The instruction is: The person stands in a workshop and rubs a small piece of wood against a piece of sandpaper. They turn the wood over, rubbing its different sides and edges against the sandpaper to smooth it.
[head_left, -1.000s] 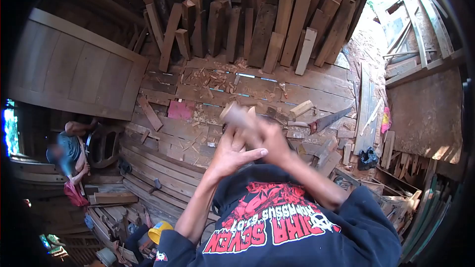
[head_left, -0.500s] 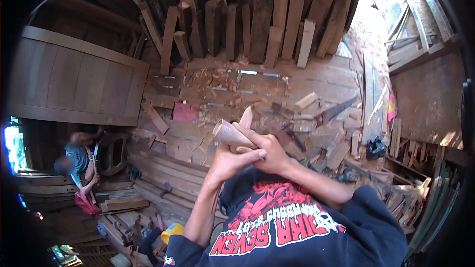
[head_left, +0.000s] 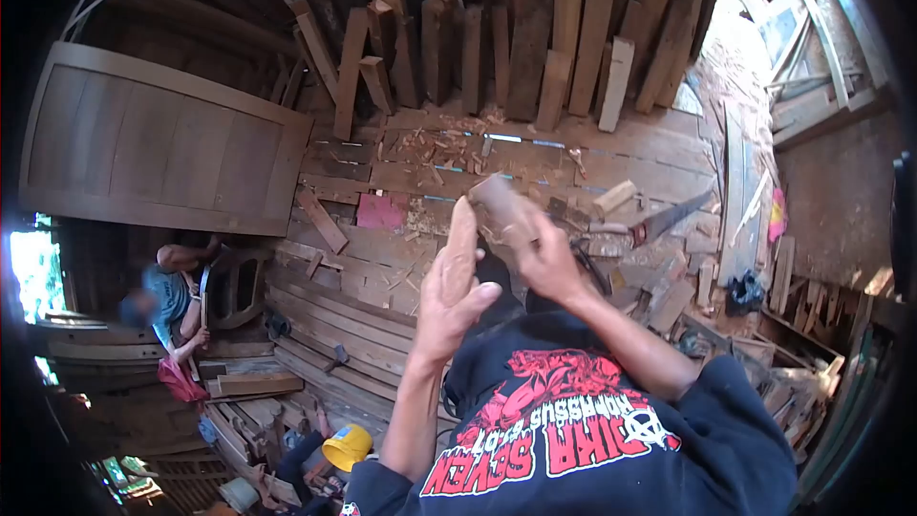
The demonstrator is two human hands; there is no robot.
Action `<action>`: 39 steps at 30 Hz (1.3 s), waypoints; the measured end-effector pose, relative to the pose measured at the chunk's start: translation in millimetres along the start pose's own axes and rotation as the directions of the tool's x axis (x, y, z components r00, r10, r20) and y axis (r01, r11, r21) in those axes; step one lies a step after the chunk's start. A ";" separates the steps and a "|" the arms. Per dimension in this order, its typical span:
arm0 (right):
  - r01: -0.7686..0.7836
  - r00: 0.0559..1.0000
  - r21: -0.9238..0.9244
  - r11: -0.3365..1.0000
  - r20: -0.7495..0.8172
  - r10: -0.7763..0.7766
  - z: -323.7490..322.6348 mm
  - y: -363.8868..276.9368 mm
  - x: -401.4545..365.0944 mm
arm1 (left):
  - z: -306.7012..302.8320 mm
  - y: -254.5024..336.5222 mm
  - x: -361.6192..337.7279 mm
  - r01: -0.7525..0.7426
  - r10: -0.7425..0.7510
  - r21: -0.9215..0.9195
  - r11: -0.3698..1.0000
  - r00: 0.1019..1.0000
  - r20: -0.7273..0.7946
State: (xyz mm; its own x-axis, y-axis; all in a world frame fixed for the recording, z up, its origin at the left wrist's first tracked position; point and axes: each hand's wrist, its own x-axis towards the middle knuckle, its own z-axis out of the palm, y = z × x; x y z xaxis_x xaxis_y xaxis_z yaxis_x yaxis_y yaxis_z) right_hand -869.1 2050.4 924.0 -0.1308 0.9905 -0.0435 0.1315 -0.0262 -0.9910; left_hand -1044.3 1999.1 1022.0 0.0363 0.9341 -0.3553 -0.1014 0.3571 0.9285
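Note:
In my left hand (head_left: 447,301) rests a carved, light-brown piece of wood (head_left: 461,241), pointing up and away from me along the palm. The thumb is out to the side. Just to its right, my right hand (head_left: 546,258) grips a bent sheet of sandpaper (head_left: 493,193), smeared by motion. The sheet's near edge is close beside the tip of the wooden piece. Both hands are out in front of my dark printed shirt, above the plank floor.
A handsaw (head_left: 669,218) and wood offcuts lie on the floor to the right. Upright beams (head_left: 564,29) line the far side. Left stands a panelled wooden board (head_left: 162,139); below it a person (head_left: 172,296) sits beside a curved frame. A yellow helmet (head_left: 346,446) lies lower left.
My hands were together, with the curled sandpaper over the wooden piece. They have come apart: the sandpaper moved up and right with my right hand, exposing the wood in my left.

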 end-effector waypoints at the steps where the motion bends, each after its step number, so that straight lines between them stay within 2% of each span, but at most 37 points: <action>1: 0.006 0.989 -0.063 0.998 -0.146 -0.015 1.3 22.1 4.1 | -6.3 1.9 -4.2 0.019 -0.015 -0.109 0.994 0.999 0.039; 2: -0.070 0.969 -0.057 0.996 -0.241 0.054 -4.9 19.1 8.1 | -12.6 4.0 -8.3 0.046 -0.029 -0.212 0.976 0.996 0.081; 3: -0.060 0.951 -0.026 0.998 -0.307 0.049 -10.5 35.0 12.4 | -17.9 5.7 -12.6 0.080 -0.043 -0.313 0.946 0.991 0.125; 5: -0.098 0.942 0.154 0.983 -0.304 0.141 -23.3 41.2 15.1 | -22.8 1.9 -15.5 0.115 -0.094 -0.304 0.946 0.992 0.082; 7: -0.158 0.946 0.174 0.972 -0.254 0.200 -29.2 46.0 15.5 | -21.4 -2.7 -12.8 0.119 -0.130 -0.337 0.934 0.992 -0.008; 8: -0.187 0.945 0.183 0.965 -0.234 0.228 -30.3 48.3 14.8 | -27.8 -8.5 -10.1 0.119 -0.111 -0.394 0.911 0.993 0.042; 11: -0.262 0.954 0.058 0.963 -0.135 0.268 -28.7 50.5 6.5 | -13.0 -4.2 -6.3 0.038 -0.058 -0.346 0.937 0.997 -0.048; 12: -0.243 0.958 0.015 0.970 -0.155 0.242 -25.1 50.1 0.5 | -19.2 -7.6 -4.8 -0.002 0.015 -0.357 0.934 0.999 0.035; 16: -0.232 0.972 -0.019 0.972 -0.043 0.231 -17.9 65.8 -20.5 | -13.6 -3.8 -0.8 -0.038 0.028 -0.394 0.918 0.999 -0.033; 19: -0.364 0.931 0.043 0.930 0.059 0.361 -14.8 89.4 -29.2 | -13.8 -4.9 1.2 -0.054 0.025 -0.421 0.905 0.997 -0.073; 24: -0.346 0.933 -0.061 0.936 0.081 0.350 -19.5 79.2 -25.1 | -9.4 -8.7 4.0 -0.121 0.012 -0.487 0.865 0.976 -0.220; 27: -0.311 0.946 -0.069 0.948 0.067 0.316 -20.9 81.3 -19.8 | -21.6 -27.3 11.3 -0.102 -0.095 -0.623 0.776 0.957 -0.275; 28: -0.303 0.949 -0.060 0.951 0.070 0.307 -21.6 79.9 -19.0 | -17.2 -21.7 14.2 -0.095 -0.174 -0.642 0.761 0.923 -0.344; 32: -0.242 0.965 -0.087 0.966 0.078 0.249 -25.1 56.2 -19.5 | -26.7 -29.1 12.3 -0.014 -0.225 -0.776 0.631 0.954 -0.200; 33: -0.219 0.971 -0.114 0.969 0.070 0.227 -28.1 50.6 -21.0 | -24.3 -29.4 11.5 -0.012 -0.231 -0.754 0.657 0.949 -0.217; 34: -0.257 0.962 -0.047 0.965 0.076 0.260 -26.2 53.4 -23.0 | -21.1 -29.4 11.0 -0.010 -0.234 -0.732 0.681 0.944 -0.231; 37: -0.321 0.938 -0.108 0.941 0.097 0.332 -31.5 48.0 -31.7 | -7.3 -23.9 11.8 -0.015 -0.239 -0.664 0.748 0.927 -0.289; 39: -0.289 0.942 -0.130 0.948 0.136 0.306 -32.9 31.7 -34.6 | -3.3 -23.1 12.5 -0.011 -0.232 -0.633 0.774 0.926 -0.300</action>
State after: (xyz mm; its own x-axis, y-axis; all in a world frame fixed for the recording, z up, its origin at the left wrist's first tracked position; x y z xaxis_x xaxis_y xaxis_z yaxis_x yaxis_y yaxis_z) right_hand -828.1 2019.8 898.2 -0.2170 0.9067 -0.3618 0.2901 -0.2939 -0.9107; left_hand -1044.8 2002.5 995.8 -0.2408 0.7811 -0.5761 -0.7086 0.2641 0.6543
